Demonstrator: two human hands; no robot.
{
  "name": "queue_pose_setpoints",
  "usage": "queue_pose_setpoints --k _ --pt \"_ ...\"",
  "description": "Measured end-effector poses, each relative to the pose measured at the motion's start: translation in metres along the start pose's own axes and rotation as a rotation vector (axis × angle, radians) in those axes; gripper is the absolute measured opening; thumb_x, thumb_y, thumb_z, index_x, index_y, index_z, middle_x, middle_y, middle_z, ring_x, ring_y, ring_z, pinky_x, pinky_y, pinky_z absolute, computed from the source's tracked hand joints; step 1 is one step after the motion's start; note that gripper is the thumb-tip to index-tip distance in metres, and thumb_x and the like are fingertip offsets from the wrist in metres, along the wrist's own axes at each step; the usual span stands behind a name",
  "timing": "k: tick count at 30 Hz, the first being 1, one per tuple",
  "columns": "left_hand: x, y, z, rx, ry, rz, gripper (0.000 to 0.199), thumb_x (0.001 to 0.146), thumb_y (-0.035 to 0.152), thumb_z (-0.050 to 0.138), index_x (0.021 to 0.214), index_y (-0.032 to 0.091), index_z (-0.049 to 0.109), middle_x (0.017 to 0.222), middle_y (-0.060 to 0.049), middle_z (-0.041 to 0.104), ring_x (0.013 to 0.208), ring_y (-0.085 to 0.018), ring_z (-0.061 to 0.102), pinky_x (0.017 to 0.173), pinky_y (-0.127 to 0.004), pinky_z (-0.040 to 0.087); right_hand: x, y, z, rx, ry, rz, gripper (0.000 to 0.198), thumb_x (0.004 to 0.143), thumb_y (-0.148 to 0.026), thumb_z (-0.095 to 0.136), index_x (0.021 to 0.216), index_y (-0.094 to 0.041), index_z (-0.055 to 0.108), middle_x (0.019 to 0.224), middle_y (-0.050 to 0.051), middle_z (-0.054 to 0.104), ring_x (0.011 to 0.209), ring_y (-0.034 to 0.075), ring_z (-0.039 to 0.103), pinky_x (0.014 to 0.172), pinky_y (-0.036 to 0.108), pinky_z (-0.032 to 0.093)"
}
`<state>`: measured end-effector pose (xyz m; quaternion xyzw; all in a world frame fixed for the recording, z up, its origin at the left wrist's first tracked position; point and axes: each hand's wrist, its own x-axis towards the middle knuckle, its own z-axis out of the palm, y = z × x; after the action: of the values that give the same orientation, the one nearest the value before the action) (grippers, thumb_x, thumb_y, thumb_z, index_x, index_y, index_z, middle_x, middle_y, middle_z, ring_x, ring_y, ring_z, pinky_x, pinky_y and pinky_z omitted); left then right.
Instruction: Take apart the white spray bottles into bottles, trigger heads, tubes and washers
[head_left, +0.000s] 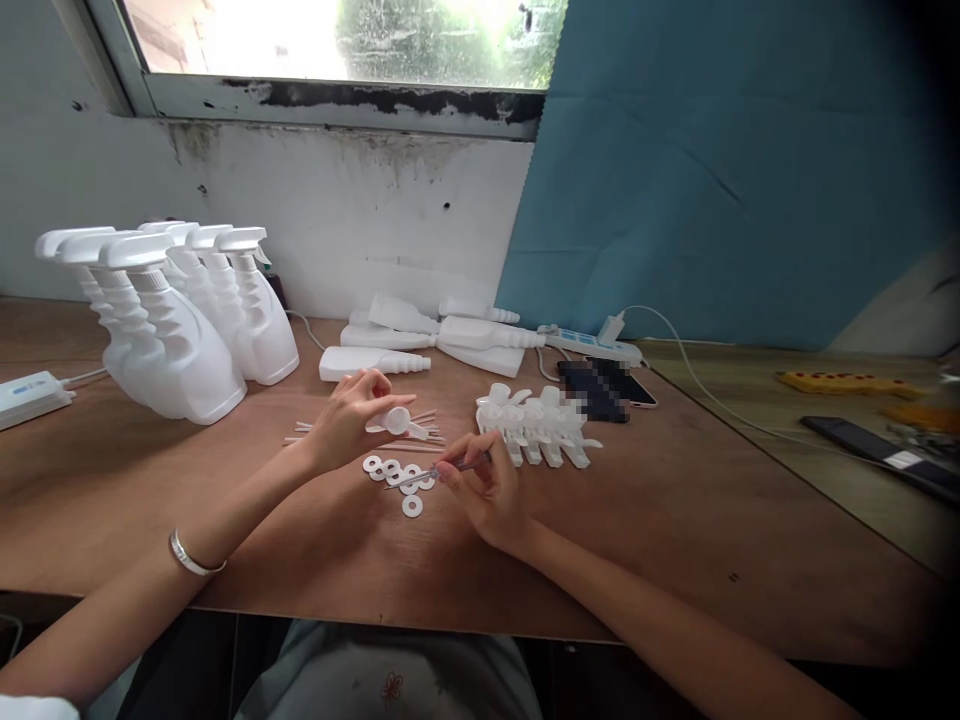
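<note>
My left hand (358,415) pinches a white trigger spray head (397,420), its round collar opening turned toward me. In my right hand (489,492) is a thin, pointed metal tool (411,480), possibly tweezers; its tip points left over the white ring gaskets (412,506). Several of these gaskets lie overlapping on the table below my hands. Thin white dip tubes (409,447) lie behind them, partly hidden by my left hand. To the right, more white trigger spray heads (532,425) are grouped in rows just beyond my right hand.
Assembled white spray bottles (202,350) stand at the left. Bottles without heads (375,363) lie along the wall. A power strip (592,345) with cables and phones (600,390) are at back right. A white box-shaped device (34,398) sits at the far left on the brown table (300,560).
</note>
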<state>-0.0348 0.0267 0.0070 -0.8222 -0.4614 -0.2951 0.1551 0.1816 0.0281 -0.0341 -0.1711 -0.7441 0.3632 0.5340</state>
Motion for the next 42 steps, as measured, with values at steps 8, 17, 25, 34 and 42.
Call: queue_pose_setpoints --k 8,17,25,34,42 --pt "0.041 0.01 0.024 -0.446 -0.21 -0.138 0.036 0.07 0.037 0.067 0.1 0.019 0.061 0.094 -0.004 0.062 0.092 -0.02 0.05 0.088 -0.035 0.035 -0.009 -0.008 0.007 -0.142 -0.218 -0.588 0.026 0.078 -0.007 0.052 0.079 -0.025 0.033 0.08 0.001 0.064 0.06 0.012 0.06 0.052 0.024 0.05" --pt "0.064 0.022 0.054 -0.627 -0.417 -0.187 0.04 0.069 0.04 0.065 0.105 0.023 0.062 0.094 -0.004 0.053 0.086 -0.018 0.05 0.076 -0.03 0.042 -0.008 -0.004 0.004 -0.175 -0.16 -0.563 0.025 0.08 -0.009 0.051 0.079 -0.024 0.032 0.079 0.003 0.064 0.061 0.011 0.059 0.052 0.023 0.049" --pt "0.067 0.019 0.069 -0.716 -0.438 -0.27 0.038 0.067 0.038 0.065 0.1 0.019 0.062 0.099 -0.004 0.055 0.092 -0.02 0.053 0.081 -0.031 0.044 -0.007 -0.002 0.006 -0.173 -0.125 -0.623 0.023 0.081 -0.01 0.052 0.078 -0.022 0.032 0.077 0.004 0.064 0.06 0.009 0.057 0.054 0.02 0.048" --pt "0.065 0.031 0.084 -0.722 -0.287 -0.419 0.034 0.062 0.041 0.069 0.082 0.016 0.058 0.091 -0.003 0.049 0.074 -0.015 0.055 0.07 -0.03 0.048 -0.007 -0.005 0.006 -0.189 -0.131 -0.602 0.023 0.082 -0.011 0.051 0.078 -0.023 0.032 0.077 0.003 0.064 0.059 0.009 0.057 0.053 0.02 0.048" --pt "0.064 0.035 0.079 -0.624 -0.245 -0.418 0.053 0.059 0.049 0.069 0.096 0.016 0.051 0.1 -0.007 0.047 0.092 -0.022 0.051 0.08 -0.036 0.045 -0.008 -0.004 0.006 -0.096 -0.137 -0.485 0.024 0.08 -0.01 0.052 0.08 -0.024 0.032 0.08 0.002 0.062 0.063 0.01 0.058 0.055 0.022 0.048"
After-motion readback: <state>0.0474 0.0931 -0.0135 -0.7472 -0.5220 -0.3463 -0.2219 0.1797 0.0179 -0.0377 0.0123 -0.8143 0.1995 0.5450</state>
